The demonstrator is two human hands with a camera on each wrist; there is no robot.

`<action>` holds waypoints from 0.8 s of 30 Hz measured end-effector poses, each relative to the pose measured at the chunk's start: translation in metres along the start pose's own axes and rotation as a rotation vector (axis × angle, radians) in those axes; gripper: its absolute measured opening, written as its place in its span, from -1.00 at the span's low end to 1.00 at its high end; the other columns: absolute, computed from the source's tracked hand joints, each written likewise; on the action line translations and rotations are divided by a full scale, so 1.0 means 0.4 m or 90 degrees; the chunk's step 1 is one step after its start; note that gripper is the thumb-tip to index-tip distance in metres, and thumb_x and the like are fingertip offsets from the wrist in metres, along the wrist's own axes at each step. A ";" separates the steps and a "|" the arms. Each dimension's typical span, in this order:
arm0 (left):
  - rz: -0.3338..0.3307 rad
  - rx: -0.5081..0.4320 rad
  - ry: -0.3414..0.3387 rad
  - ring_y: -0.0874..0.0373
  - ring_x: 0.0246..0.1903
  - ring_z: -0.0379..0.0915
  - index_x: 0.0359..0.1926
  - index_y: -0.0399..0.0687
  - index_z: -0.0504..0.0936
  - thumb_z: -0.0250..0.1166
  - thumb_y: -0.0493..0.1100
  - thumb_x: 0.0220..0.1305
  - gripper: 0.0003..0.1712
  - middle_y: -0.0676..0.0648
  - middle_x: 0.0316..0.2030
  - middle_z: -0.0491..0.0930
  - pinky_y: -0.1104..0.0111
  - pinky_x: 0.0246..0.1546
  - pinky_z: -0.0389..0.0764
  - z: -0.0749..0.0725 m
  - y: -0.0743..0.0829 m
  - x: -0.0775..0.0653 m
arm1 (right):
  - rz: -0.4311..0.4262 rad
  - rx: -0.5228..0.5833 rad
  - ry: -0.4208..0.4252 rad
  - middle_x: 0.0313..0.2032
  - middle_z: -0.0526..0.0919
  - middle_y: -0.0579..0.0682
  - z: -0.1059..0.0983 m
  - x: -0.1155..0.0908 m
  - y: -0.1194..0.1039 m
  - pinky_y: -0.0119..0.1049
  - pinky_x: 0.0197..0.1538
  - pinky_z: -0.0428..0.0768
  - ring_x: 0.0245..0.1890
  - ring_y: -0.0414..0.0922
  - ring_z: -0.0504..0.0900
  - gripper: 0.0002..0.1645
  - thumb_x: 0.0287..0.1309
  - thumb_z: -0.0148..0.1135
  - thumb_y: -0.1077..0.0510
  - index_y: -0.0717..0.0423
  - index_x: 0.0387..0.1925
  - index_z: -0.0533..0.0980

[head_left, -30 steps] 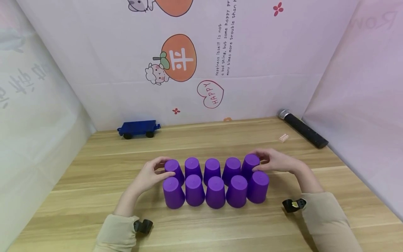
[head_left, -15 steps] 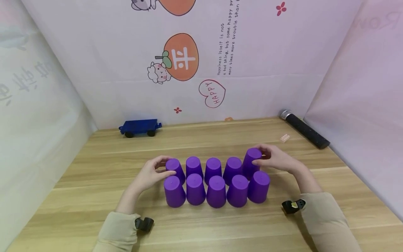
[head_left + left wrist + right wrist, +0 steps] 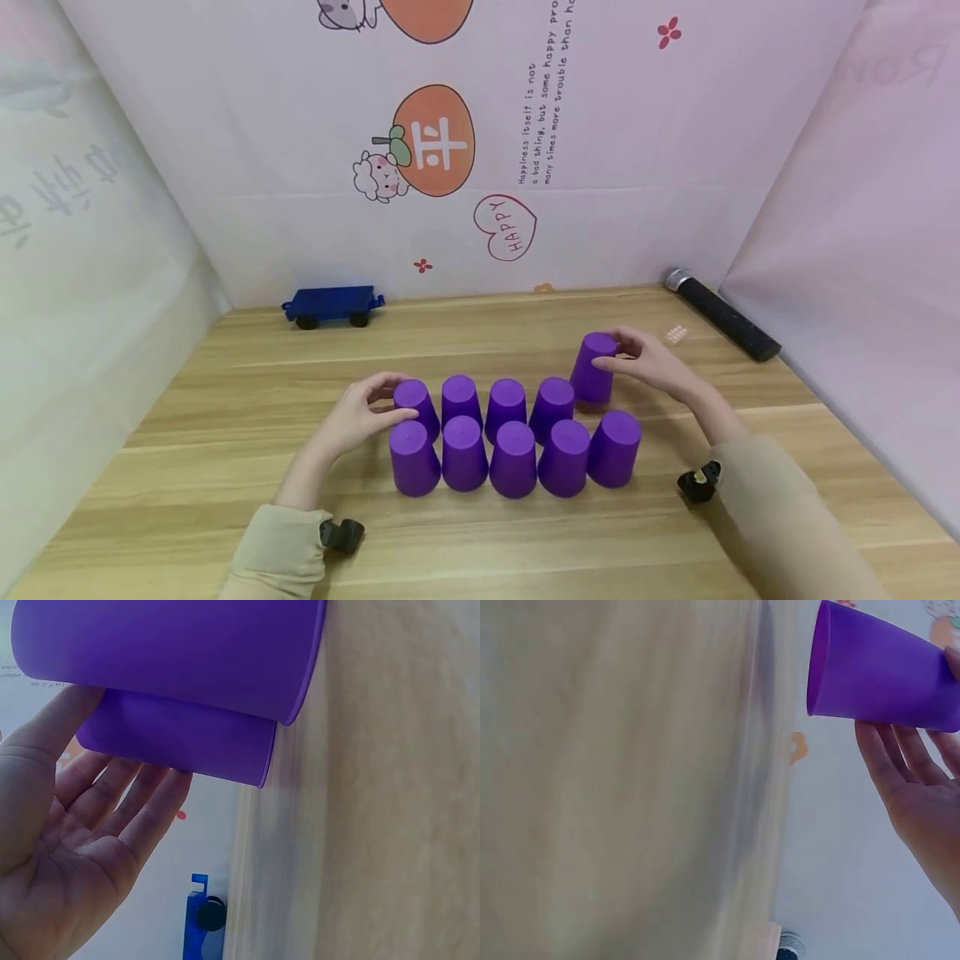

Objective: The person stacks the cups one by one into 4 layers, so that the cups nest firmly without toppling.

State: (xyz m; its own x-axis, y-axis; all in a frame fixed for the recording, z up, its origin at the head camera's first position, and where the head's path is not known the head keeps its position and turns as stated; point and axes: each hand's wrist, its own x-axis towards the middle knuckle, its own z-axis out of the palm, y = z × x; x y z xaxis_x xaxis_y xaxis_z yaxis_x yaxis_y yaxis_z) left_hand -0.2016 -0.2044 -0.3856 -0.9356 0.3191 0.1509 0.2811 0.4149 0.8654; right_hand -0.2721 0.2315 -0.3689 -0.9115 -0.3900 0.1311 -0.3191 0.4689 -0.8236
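Note:
Several purple plastic cups stand upside down in two rows on the wooden table. My left hand (image 3: 365, 415) holds the leftmost back-row cup (image 3: 417, 402), thumb in front and fingers behind. In the left wrist view, that cup (image 3: 176, 739) is partly covered by the nearer front cup (image 3: 172, 652). My right hand (image 3: 647, 360) grips another inverted purple cup (image 3: 592, 371) by its upper part, behind the right end of the rows. Seen from the right wrist, this cup (image 3: 885, 671) appears raised off the table, with fingers (image 3: 911, 754) along its side.
A blue toy wagon (image 3: 332, 305) stands at the back left of the table (image 3: 465, 542). At the back right lie a black microphone (image 3: 723, 317) and a small pale studded piece (image 3: 676, 335). White printed sheets (image 3: 600, 125) enclose the back and sides.
My right hand has lifted the rightmost back-row cup and carried it away from me, out of its row. The left hand stays on its cup.

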 end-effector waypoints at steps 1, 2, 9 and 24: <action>0.000 -0.001 0.000 -0.06 0.03 0.52 0.08 -0.13 0.50 0.42 -0.11 0.07 -0.46 -0.16 -0.01 0.59 0.24 0.04 0.60 0.001 0.000 0.000 | -0.001 -0.013 -0.006 -0.07 0.62 0.11 -0.004 0.008 0.000 -0.44 -0.07 0.60 -0.08 -0.20 0.59 -0.46 0.13 0.29 0.11 0.22 0.12 0.42; -0.001 -0.001 -0.001 -0.06 0.03 0.52 0.08 -0.14 0.50 0.42 -0.12 0.07 -0.46 -0.16 -0.01 0.60 0.23 0.04 0.60 0.002 0.000 0.000 | -0.004 -0.026 -0.013 -0.05 0.62 0.14 -0.007 0.016 0.000 -0.41 -0.04 0.60 -0.05 -0.13 0.59 -0.45 0.13 0.30 0.10 0.22 0.13 0.42; -0.003 -0.002 0.001 -0.07 0.04 0.52 0.07 -0.14 0.50 0.42 -0.13 0.07 -0.47 -0.16 -0.02 0.59 0.17 0.06 0.58 0.004 0.003 -0.001 | 0.014 -0.083 -0.073 0.05 0.58 0.20 -0.007 0.079 -0.005 -0.06 0.13 0.55 0.08 0.13 0.54 -0.32 0.08 0.34 0.00 0.20 0.18 0.39; 0.006 -0.003 0.003 -0.06 0.02 0.53 0.07 -0.15 0.50 0.43 -0.11 0.05 -0.45 -0.16 -0.02 0.60 0.27 0.03 0.60 0.000 0.000 0.001 | -0.048 -0.038 -0.186 0.03 0.58 0.20 0.074 0.198 -0.073 -0.10 0.13 0.56 0.05 0.08 0.57 -0.37 0.06 0.36 0.13 0.26 0.15 0.40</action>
State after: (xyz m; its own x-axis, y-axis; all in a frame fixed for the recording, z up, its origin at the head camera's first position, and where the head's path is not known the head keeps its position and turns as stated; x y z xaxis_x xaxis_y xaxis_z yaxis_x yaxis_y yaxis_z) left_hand -0.2021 -0.2042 -0.3854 -0.9339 0.3194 0.1608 0.2886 0.4078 0.8663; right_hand -0.3272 0.1635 -0.3507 -0.7739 -0.6330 0.0184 -0.4054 0.4730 -0.7823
